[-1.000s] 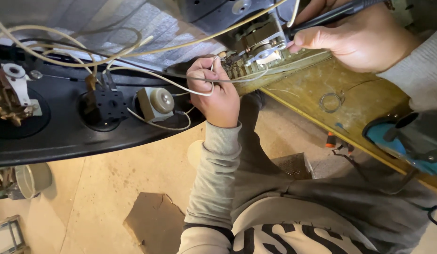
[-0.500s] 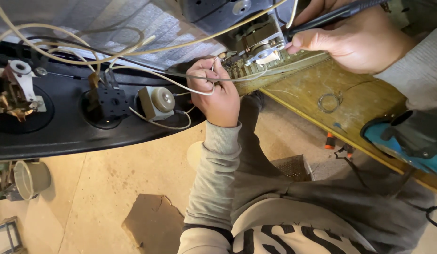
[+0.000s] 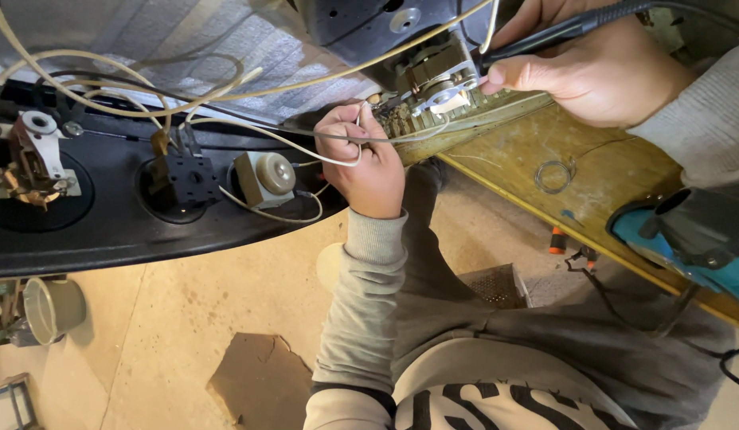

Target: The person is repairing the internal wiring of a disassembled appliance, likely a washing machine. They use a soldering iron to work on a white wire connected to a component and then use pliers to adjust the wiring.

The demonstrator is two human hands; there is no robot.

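Note:
My left hand (image 3: 369, 159) pinches a thin white wire (image 3: 306, 147) and holds it against a small metal motor-like part (image 3: 433, 80) at the edge of a black appliance panel (image 3: 146, 239). My right hand (image 3: 600, 72) grips a black soldering iron (image 3: 561, 32) like a pen, its tip touching that part. Cream wires (image 3: 107, 107) loop over the panel, which carries a beige round knob unit (image 3: 266, 177), a black switch block (image 3: 182, 179) and a white bracket (image 3: 35, 155).
A worn wooden bench top (image 3: 592, 191) lies under my right hand, with a small wire ring (image 3: 554, 175) on it. A teal and black power tool (image 3: 688, 235) rests at its right. Below are a dusty floor, a cup (image 3: 51, 306) and a cardboard scrap (image 3: 262, 382).
The view has shifted slightly. Both hands stay at the same spot, the wire and the iron tip still at the metal part.

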